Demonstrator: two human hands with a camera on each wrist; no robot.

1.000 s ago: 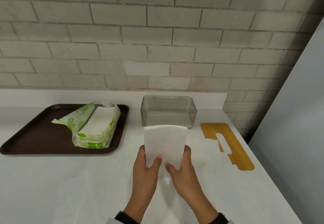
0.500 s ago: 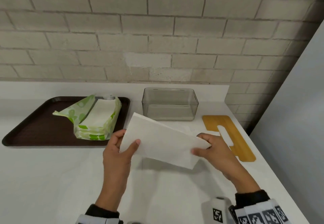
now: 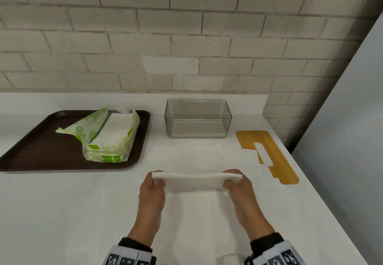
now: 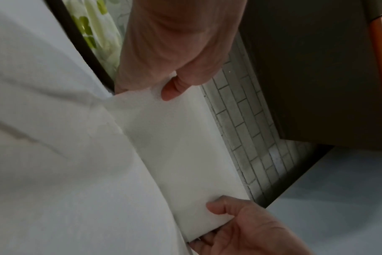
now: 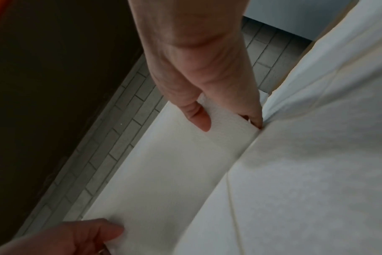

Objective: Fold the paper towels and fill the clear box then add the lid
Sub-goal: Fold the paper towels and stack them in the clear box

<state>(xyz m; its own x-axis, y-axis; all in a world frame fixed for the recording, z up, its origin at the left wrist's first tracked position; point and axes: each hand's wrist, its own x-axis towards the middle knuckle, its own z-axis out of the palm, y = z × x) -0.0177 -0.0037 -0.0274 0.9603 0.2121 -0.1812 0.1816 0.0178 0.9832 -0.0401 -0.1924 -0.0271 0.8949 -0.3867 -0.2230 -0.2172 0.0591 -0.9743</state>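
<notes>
Towel stack held ready — box straight ahead

Left hand and right hand pinch the paper towels' 2 ends; its length parallels the clear box beyond.

My left hand and right hand are bare. Dark knit cuffs ring both wrists, under white bands printed with black square-patterned markers.
</notes>
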